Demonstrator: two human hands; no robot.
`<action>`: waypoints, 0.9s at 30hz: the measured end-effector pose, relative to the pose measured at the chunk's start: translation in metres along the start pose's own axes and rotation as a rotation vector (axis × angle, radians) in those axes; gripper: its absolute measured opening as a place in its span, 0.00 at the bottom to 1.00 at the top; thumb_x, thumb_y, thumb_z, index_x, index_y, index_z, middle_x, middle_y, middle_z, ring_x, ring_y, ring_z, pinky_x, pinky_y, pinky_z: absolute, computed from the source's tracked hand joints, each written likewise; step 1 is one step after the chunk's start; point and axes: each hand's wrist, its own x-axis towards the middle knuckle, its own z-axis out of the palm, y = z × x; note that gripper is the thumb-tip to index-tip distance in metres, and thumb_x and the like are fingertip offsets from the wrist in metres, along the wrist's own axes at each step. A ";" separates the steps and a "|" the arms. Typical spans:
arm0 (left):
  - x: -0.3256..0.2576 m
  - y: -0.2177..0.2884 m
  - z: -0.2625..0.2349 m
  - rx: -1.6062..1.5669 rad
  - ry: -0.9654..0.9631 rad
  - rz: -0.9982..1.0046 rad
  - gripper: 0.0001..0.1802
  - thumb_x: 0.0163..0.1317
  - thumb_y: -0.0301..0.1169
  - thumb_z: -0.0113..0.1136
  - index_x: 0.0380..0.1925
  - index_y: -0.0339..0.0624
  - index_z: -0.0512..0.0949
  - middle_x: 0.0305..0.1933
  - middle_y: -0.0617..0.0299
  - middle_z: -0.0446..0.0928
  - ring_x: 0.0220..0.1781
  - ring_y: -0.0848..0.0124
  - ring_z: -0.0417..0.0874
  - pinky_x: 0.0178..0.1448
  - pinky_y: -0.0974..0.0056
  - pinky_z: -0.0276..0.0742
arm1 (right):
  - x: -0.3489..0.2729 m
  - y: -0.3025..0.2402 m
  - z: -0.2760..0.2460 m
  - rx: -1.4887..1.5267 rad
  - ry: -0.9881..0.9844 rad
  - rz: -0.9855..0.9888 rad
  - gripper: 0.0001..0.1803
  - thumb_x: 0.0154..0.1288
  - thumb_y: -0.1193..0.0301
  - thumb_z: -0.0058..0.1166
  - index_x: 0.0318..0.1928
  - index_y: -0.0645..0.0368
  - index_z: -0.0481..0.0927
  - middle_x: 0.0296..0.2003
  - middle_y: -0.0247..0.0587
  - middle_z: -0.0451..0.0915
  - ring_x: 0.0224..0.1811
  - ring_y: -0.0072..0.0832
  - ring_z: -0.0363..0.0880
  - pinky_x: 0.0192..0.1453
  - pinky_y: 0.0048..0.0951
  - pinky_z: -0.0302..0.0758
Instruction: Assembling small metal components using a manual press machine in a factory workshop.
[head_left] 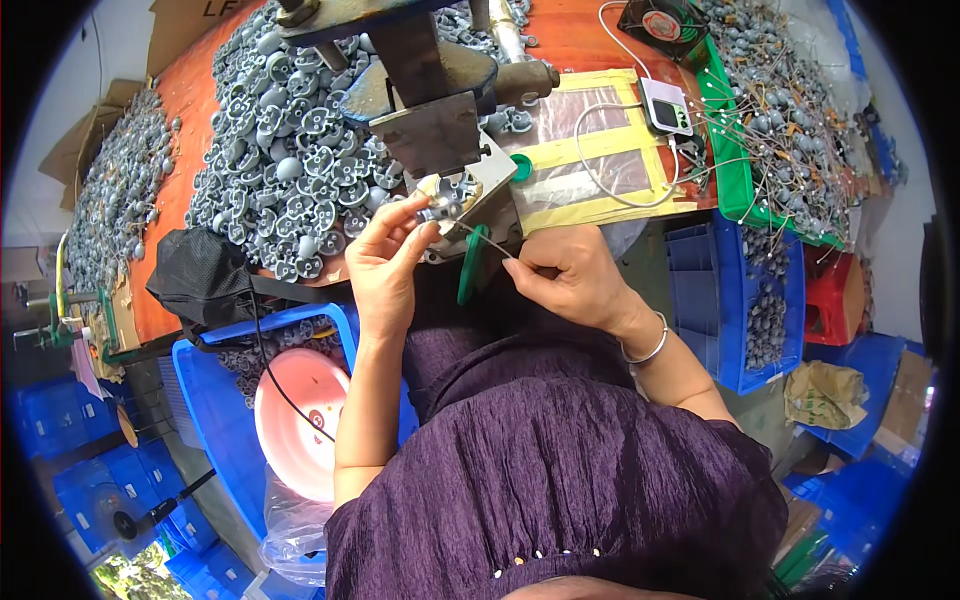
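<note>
Plastic part (441, 209), gray, pinched in my L hand (385, 265) fingertips nr press (428, 138); my R hand (582, 275) thumb + finger clamped on thin rod (487, 240), far end by part. Step prob. joining both, I'd say; next calls for steady alignment.

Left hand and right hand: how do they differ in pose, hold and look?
The left hand points its fingers upward, while the right hand points its fingers leftward.
The left pinches a small grey part; the right pinches a thin wire.
The right wrist wears a pale bangle; the left wrist shows none.
Both are bare and work below the metal press in the picture.
</note>
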 end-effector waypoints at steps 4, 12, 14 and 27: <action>-0.007 0.005 0.012 -0.208 -0.092 -0.234 0.13 0.56 0.19 0.61 0.43 0.31 0.78 0.37 0.58 0.80 0.34 0.73 0.79 0.44 0.71 0.75 | 0.006 -0.002 -0.006 0.073 -0.156 0.063 0.12 0.55 0.73 0.58 0.19 0.64 0.74 0.15 0.43 0.70 0.16 0.35 0.71 0.22 0.31 0.66; -0.021 0.023 0.034 0.784 -0.250 0.489 0.15 0.54 0.20 0.60 0.43 0.39 0.81 0.49 0.52 0.77 0.53 0.59 0.76 0.57 0.61 0.70 | 0.008 0.008 0.008 1.006 -0.124 0.707 0.08 0.69 0.65 0.51 0.38 0.56 0.77 0.22 0.29 0.76 0.18 0.11 0.66 0.21 0.13 0.60; -0.024 0.018 0.027 0.702 -0.099 0.525 0.11 0.59 0.24 0.57 0.42 0.36 0.81 0.51 0.51 0.77 0.54 0.61 0.76 0.58 0.62 0.69 | 0.011 0.008 0.013 0.938 -0.001 0.679 0.10 0.71 0.65 0.45 0.41 0.59 0.74 0.24 0.31 0.75 0.21 0.13 0.69 0.23 0.13 0.64; -0.026 0.023 0.023 0.495 0.166 0.501 0.11 0.67 0.26 0.50 0.39 0.32 0.80 0.46 0.53 0.79 0.50 0.65 0.78 0.57 0.65 0.69 | 0.018 0.014 0.029 0.964 -0.119 0.569 0.08 0.67 0.71 0.52 0.43 0.61 0.77 0.27 0.32 0.78 0.25 0.15 0.73 0.29 0.15 0.70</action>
